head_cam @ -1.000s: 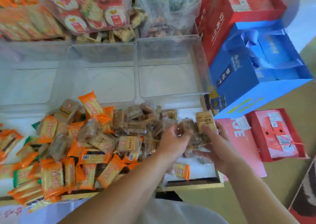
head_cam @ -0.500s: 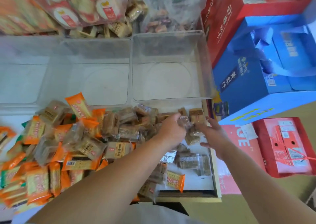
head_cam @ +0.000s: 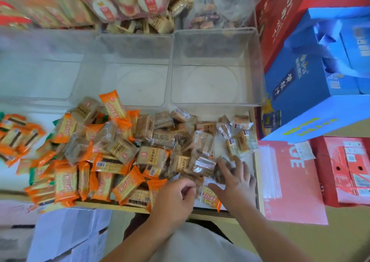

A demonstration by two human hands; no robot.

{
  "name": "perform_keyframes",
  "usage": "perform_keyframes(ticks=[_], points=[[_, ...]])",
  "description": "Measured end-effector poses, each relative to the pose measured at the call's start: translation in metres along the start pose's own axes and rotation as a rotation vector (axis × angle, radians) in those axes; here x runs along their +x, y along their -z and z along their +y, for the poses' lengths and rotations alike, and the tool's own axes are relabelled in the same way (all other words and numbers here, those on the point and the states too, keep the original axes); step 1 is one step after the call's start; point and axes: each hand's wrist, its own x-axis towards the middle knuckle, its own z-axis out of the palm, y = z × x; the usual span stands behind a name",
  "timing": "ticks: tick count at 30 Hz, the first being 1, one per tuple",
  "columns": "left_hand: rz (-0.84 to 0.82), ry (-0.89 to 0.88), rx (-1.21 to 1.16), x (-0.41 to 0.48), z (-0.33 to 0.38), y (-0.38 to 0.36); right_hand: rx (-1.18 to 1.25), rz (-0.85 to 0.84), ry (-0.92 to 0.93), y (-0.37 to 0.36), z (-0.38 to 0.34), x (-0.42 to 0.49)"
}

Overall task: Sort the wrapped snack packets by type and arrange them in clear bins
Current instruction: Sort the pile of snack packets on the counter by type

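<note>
Covering the left and middle of the white surface (head_cam: 50, 118), a mixed heap of orange packets (head_cam: 66, 183) and brown packets (head_cam: 152, 157) reaches the near edge. Three clear bins (head_cam: 136, 47) stand side by side along the far edge, with bagged snacks (head_cam: 124, 1) behind them. Near the near right corner, the right hand (head_cam: 234, 181) lies flat, fingers spread, on a clear-wrapped packet (head_cam: 218, 173). The left hand (head_cam: 176, 197) is curled beside it, and its grasp cannot be told. A blue carton (head_cam: 300, 93) and a red carton (head_cam: 350, 171) sit beyond the right edge, by a tan floor (head_cam: 340, 231).
</note>
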Motion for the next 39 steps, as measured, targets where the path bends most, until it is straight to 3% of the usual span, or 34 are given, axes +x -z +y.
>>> perform_keyframes(ticks=[7, 10, 13, 15, 17, 18, 19, 21, 23, 26, 29, 34, 39], points=[[0.032, 0.092, -0.068, -0.008, -0.034, -0.004, 0.170, 0.161, -0.134, 0.004, 0.016, 0.009], [0.026, 0.100, -0.085, -0.005, -0.040, -0.008, 0.427, 0.276, -0.213, 0.013, 0.021, 0.023], [0.011, 0.107, -0.133, -0.012, -0.049, -0.009, 0.649, 0.242, -0.264, 0.034, 0.017, 0.029], [0.045, 0.094, -0.136, -0.020, -0.055, -0.008, 0.550, 0.340, -0.233, 0.040, 0.009, 0.016], [0.096, 0.087, -0.117, -0.029, -0.062, -0.009, 0.435, 0.541, -0.036, 0.033, -0.001, -0.008], [0.113, 0.100, -0.099, -0.034, -0.065, -0.008, 0.411, 0.532, 0.067, 0.026, -0.008, -0.021], [0.120, 0.122, -0.096, -0.039, -0.069, -0.008, 0.399, 0.414, 0.111, 0.018, -0.015, -0.032], [0.112, 0.179, -0.084, -0.048, -0.078, -0.009, 0.339, 0.058, 0.071, -0.003, -0.024, -0.046], [0.107, 0.238, -0.056, -0.054, -0.083, -0.011, 0.222, -0.085, 0.053, -0.020, -0.028, -0.051], [0.155, 0.269, -0.043, -0.054, -0.082, -0.015, 0.161, -0.035, 0.115, -0.031, -0.032, -0.051], [0.226, 0.235, -0.057, -0.054, -0.086, -0.016, 0.254, -0.043, 0.027, -0.022, -0.040, -0.055], [0.306, 0.272, 0.015, -0.051, -0.097, -0.005, 0.925, -0.102, -0.271, -0.003, -0.070, -0.055], [0.314, 0.214, 0.132, -0.041, -0.092, 0.004, 0.894, -0.110, -0.338, -0.003, -0.082, -0.035]])
